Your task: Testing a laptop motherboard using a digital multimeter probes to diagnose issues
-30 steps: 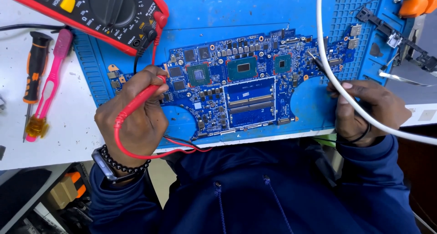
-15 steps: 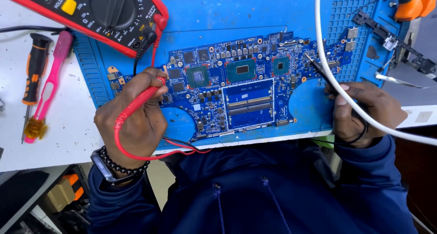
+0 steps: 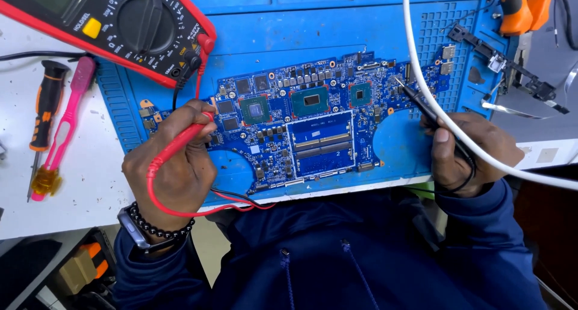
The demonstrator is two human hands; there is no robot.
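Note:
A blue laptop circuit board [image 3: 313, 126] lies flat on a blue work mat [image 3: 337, 33]. My left hand [image 3: 174, 165] grips a red test probe [image 3: 180, 142], its tip pressed to the board's left part. My right hand [image 3: 466, 150] holds a black test probe [image 3: 415, 99] whose tip touches the board near its right edge. Red and black leads run from a red-cased multimeter [image 3: 126, 24] at the upper left. A loop of red lead [image 3: 198, 210] hangs below my left wrist.
A thick white cable [image 3: 433, 105] crosses over my right hand. An orange-handled screwdriver [image 3: 43, 108] and a pink tool [image 3: 63, 126] lie on the white table at left. Orange-handled pliers [image 3: 521, 9] and small metal parts [image 3: 512, 69] sit at the upper right.
Both hands hold their probes as before. The right hand and black probe have shifted slightly on the board's right edge; the view has moved a little.

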